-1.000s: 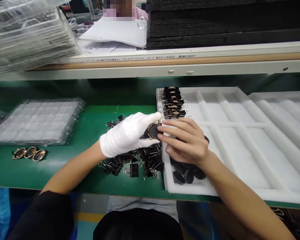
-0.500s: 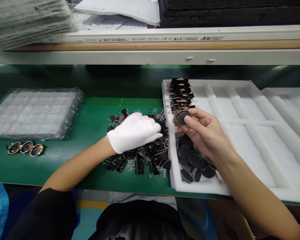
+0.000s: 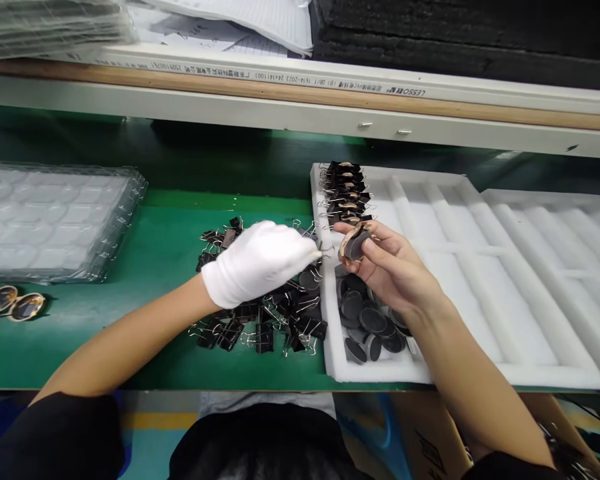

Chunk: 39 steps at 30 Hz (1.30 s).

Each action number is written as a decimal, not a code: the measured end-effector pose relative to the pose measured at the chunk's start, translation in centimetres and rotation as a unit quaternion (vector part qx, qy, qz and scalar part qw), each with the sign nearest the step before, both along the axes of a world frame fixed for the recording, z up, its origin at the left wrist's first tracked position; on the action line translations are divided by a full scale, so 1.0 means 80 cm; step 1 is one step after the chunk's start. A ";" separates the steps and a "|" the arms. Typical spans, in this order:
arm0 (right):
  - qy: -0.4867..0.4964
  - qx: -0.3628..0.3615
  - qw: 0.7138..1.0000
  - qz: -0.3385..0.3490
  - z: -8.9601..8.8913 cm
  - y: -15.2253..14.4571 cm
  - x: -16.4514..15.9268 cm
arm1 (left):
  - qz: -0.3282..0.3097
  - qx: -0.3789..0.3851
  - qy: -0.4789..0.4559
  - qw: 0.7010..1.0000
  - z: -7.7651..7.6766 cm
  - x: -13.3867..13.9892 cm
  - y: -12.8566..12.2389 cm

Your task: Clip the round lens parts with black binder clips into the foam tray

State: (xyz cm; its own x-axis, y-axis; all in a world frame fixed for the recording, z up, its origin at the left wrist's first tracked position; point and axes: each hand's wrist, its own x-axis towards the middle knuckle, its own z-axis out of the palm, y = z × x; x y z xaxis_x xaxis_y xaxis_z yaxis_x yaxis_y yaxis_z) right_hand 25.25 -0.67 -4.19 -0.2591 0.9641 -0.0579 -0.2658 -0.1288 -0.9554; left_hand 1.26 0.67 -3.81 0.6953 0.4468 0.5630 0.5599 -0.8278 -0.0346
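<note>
My left hand (image 3: 263,260), in a white glove, is closed at the fingertips. A silver wire handle of a binder clip (image 3: 326,253) sticks out from them toward my right hand. Below the glove lies a pile of black binder clips (image 3: 265,333) on the green table. My bare right hand (image 3: 397,267) pinches a gold-rimmed round piece with a dark disc (image 3: 356,245), raised above the white foam tray (image 3: 333,360). Loose dark round discs (image 3: 373,320) fill the near left compartment. Behind, a row of binder clips clamped on gold-rimmed pieces (image 3: 349,187) lines the far left compartment.
Clear plastic blister trays (image 3: 55,220) are stacked at left, with gold-framed round lenses (image 3: 27,305) in front. A second white tray (image 3: 555,233) stands at right. A shelf edge (image 3: 280,113) crosses above the table (image 3: 170,347), bearing papers (image 3: 215,33) and black foam (image 3: 455,40).
My left hand has moved up from the clip pile, its fingertips now pinching a binder clip close to the round piece. My right hand has turned that piece slightly. The whole view has shifted.
</note>
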 end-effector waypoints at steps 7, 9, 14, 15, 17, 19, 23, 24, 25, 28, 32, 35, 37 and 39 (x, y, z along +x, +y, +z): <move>0.034 -0.002 0.997 0.066 -0.003 -0.007 -0.009 | -0.014 -0.175 -0.222 0.959 0.002 0.004 -0.009; 0.038 0.002 0.998 0.050 -0.006 -0.006 -0.011 | -0.008 -0.236 -0.231 0.944 0.001 0.006 -0.012; 0.053 0.006 0.996 0.076 -0.008 -0.006 -0.013 | -0.014 -0.405 -0.302 0.863 0.007 0.007 -0.019; 0.055 0.007 0.996 0.076 -0.008 -0.006 -0.013 | -0.017 -0.429 -0.299 0.852 0.011 0.006 -0.019; 0.053 0.011 0.996 0.072 -0.009 -0.006 -0.013 | -0.005 -0.470 -0.260 0.844 0.020 0.003 -0.020; 0.039 0.020 0.996 0.074 -0.010 -0.006 -0.012 | 0.029 -0.502 -0.208 0.839 0.030 0.000 -0.020; 0.010 0.044 0.996 0.081 -0.014 -0.008 -0.012 | 0.104 -0.524 -0.135 0.835 0.038 -0.002 -0.020; 0.006 0.050 0.995 0.081 -0.014 -0.008 -0.013 | 0.115 -0.515 -0.124 0.840 0.039 -0.003 -0.020; 0.004 0.054 0.995 0.080 -0.015 -0.009 -0.013 | 0.122 -0.503 -0.112 0.849 0.039 -0.004 -0.021; -0.009 0.064 0.995 0.076 -0.015 -0.010 -0.013 | 0.129 -0.444 -0.058 0.885 0.040 -0.007 -0.022; -0.021 0.060 0.995 0.082 -0.013 -0.012 -0.013 | 0.127 -0.373 0.000 0.919 0.039 -0.011 -0.020; 0.006 0.026 0.997 0.067 -0.011 -0.012 -0.016 | 0.117 -0.397 -0.050 0.909 0.036 -0.010 -0.016; 0.045 -0.014 0.999 0.024 -0.012 -0.011 -0.020 | 0.116 -0.418 -0.122 0.893 0.032 -0.008 -0.013; 0.084 -0.050 0.995 -0.025 -0.013 -0.010 -0.024 | 0.112 -0.449 -0.190 0.866 0.028 -0.005 -0.013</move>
